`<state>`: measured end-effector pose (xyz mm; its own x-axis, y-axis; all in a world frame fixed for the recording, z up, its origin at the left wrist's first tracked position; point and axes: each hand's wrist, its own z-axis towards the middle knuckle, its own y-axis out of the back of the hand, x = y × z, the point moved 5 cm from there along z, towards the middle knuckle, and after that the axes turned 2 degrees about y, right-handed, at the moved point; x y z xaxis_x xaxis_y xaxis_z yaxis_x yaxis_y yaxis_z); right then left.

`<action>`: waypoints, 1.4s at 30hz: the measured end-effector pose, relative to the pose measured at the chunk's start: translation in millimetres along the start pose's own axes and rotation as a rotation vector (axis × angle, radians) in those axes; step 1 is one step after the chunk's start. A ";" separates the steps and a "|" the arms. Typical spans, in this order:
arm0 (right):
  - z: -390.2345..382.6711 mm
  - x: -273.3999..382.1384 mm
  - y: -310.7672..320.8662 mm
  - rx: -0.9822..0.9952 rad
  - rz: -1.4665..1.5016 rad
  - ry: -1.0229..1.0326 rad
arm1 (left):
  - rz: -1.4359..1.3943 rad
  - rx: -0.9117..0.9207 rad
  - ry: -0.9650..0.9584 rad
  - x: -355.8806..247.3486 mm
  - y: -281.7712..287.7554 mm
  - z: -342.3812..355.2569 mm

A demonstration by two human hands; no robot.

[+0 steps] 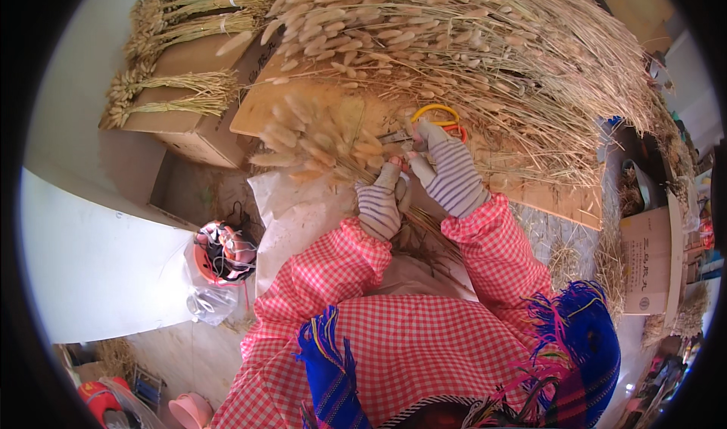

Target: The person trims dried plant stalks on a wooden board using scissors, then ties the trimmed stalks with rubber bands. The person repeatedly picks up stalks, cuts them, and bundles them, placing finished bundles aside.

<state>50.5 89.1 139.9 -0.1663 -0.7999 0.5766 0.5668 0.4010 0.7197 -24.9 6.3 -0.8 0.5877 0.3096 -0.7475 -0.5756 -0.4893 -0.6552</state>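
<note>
In my left hand (pixel 381 202), closed round the stems, is a bunch of dried bunny-tail grass (pixel 322 145). Its fluffy tan heads fan out to the upper left, and loose stems (pixel 428 228) trail below between my forearms. My right hand (pixel 454 168) is closed at the handles of a pair of scissors (pixel 438 109) with yellow and red-orange loops. The blades point left, just behind the bunch. How the fingers sit in the loops is partly hidden. Right thumb and left fingertips nearly meet at the stems. Both hands wear striped fingerless gloves.
A large heap of dried grass (pixel 485 43) covers the far side of the wooden board (pixel 560 202). Tied bundles (pixel 182 92) lie on a cardboard box (pixel 216 137) at far left. Pale sheeting (pixel 291 209) drapes before me. Another carton (pixel 644 262) stands at right.
</note>
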 end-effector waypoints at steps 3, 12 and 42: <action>5.5 0.2 2.3 0.027 0.076 -0.011 | 0.357 0.047 -0.199 -12.7 -4.5 -3.1; 10.3 15.6 -18.1 -0.046 0.250 0.077 | 0.114 0.026 0.034 6.2 -6.2 -0.8; -68.6 -36.4 85.5 -0.250 -0.424 0.040 | 0.855 0.114 -0.384 17.3 49.4 19.5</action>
<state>160.4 121.9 153.9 -0.3956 -0.8880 0.2343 0.6333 -0.0790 0.7699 -54.3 3.3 -48.3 -0.2752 0.1394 -0.9512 -0.7889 -0.5983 0.1405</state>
